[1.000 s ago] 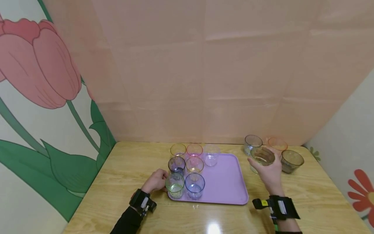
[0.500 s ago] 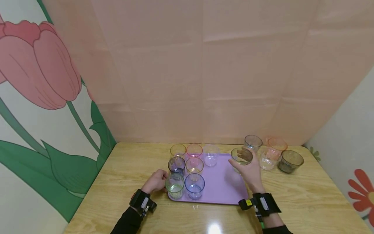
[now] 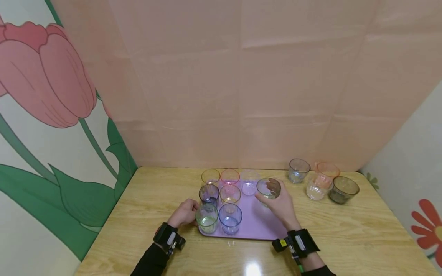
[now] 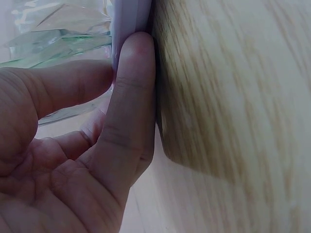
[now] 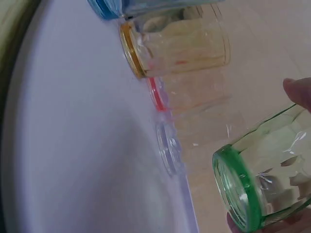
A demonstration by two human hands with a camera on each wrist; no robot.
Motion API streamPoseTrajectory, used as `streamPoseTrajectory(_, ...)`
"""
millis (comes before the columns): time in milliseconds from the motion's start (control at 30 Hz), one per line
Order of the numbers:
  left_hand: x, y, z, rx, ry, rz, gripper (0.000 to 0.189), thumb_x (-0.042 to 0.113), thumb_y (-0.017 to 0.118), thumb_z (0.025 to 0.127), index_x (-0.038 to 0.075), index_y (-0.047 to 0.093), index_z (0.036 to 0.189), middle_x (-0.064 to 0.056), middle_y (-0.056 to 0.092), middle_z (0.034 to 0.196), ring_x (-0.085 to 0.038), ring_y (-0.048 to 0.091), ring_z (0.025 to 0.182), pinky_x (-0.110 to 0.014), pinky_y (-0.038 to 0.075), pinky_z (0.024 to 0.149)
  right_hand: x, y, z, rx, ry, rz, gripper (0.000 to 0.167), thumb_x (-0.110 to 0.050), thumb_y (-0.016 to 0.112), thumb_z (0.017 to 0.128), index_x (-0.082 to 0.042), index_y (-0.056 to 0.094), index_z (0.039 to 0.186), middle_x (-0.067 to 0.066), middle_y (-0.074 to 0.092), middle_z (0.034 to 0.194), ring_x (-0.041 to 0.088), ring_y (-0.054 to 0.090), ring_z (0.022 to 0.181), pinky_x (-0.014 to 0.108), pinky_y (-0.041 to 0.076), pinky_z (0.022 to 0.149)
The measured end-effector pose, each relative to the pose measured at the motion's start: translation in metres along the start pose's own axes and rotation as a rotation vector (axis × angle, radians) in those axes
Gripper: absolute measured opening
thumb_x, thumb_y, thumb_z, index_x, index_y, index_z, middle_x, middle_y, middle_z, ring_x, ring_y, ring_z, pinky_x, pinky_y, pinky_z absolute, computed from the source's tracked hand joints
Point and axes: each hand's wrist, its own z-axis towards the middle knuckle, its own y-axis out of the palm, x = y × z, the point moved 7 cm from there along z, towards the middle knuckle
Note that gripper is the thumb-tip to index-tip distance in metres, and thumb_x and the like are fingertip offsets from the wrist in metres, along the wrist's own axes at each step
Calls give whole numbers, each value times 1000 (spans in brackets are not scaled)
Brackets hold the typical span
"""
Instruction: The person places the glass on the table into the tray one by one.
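While the left hand (image 3: 183, 213) pinches the left edge of the purple tray (image 3: 257, 229) between thumb and finger, the right hand (image 3: 281, 205) grasps a green-based glass (image 3: 264, 188) by its sides and holds it above the tray's back right part, near a clear glass (image 3: 249, 187). Along the back with that one stand an amber-rimmed glass (image 3: 210, 177) and a red-rimmed glass (image 3: 230, 177); a dark purple glass (image 3: 208, 196) and a yellow glass (image 3: 230, 195) make the middle row, a pale green glass (image 3: 207, 220) and a blue glass (image 3: 230, 220) the front. On the wooden table (image 3: 366, 230), right of the tray, a grey glass (image 3: 298, 171), an orange-rimmed glass (image 3: 328, 170), another clear glass (image 3: 315, 190) and a smoky brown glass (image 3: 343, 191) stand near one another
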Motion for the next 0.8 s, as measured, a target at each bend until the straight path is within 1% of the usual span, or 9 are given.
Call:
streamPoseTrajectory(33,0,0,0,1,-1,1,25,-19,53,76,-2,62,92,-6,51,77,-19,56,66,-29,59,54,-1,2,-1,-10,-9,-17,86,-35,90,76,-8,45,144,17,60,135,33,56,124,48,49,104)
streamPoseTrajectory(100,0,0,0,3,-2,6,26,-19,53,76,-2,62,92,-6,51,78,-19,56,66,-29,59,54,-3,4,-3,-21,-19,-54,89,-39,91,73,-10,46,144,19,60,134,34,55,123,52,49,101)
streamPoseTrajectory(233,0,0,1,1,-7,2,28,-20,51,76,-2,61,94,-7,50,78,-19,55,66,-29,59,54,-7,8,-7,-28,-18,-113,89,-42,92,72,-11,48,143,19,63,126,33,60,115,48,51,95)
streamPoseTrajectory(333,0,0,1,1,-5,-3,27,-20,51,76,-3,61,93,-7,50,78,-19,55,65,-29,59,54,-8,11,-10,-32,-7,-129,87,-43,91,73,-9,49,141,20,66,123,33,63,111,47,52,94)
streamPoseTrajectory(433,1,-1,0,1,1,3,25,-19,53,77,-2,62,93,-6,50,77,-19,55,64,-29,58,54,-9,15,-12,-43,7,-131,85,-41,90,74,-5,48,139,22,64,125,35,62,114,48,51,98)
streamPoseTrajectory(500,1,-1,0,-3,2,2,24,-18,53,78,-2,62,92,-6,50,76,-18,55,63,-29,58,54,-10,17,-13,-57,13,-160,86,-42,90,75,-2,48,139,23,64,126,37,61,116,51,50,100)
streamPoseTrajectory(667,1,0,-1,-9,-3,-9,23,-18,54,78,-2,62,92,-6,51,74,-18,55,62,-29,58,53,-8,24,-17,-109,32,-281,93,-51,88,73,-6,47,144,24,62,132,39,60,119,56,50,99)
streamPoseTrajectory(733,0,0,-1,-8,-5,-7,23,-18,54,78,-1,63,92,-5,51,73,-18,55,62,-28,58,53,-7,26,-18,-127,41,-297,95,-52,88,73,-7,46,145,24,61,133,39,60,120,57,50,99)
streamPoseTrajectory(800,0,0,0,-5,-2,-4,23,-18,53,78,-1,63,91,-5,51,73,-17,55,61,-27,57,52,-5,28,-19,-139,44,-305,97,-53,87,73,-5,45,146,25,62,132,39,61,118,57,51,99)
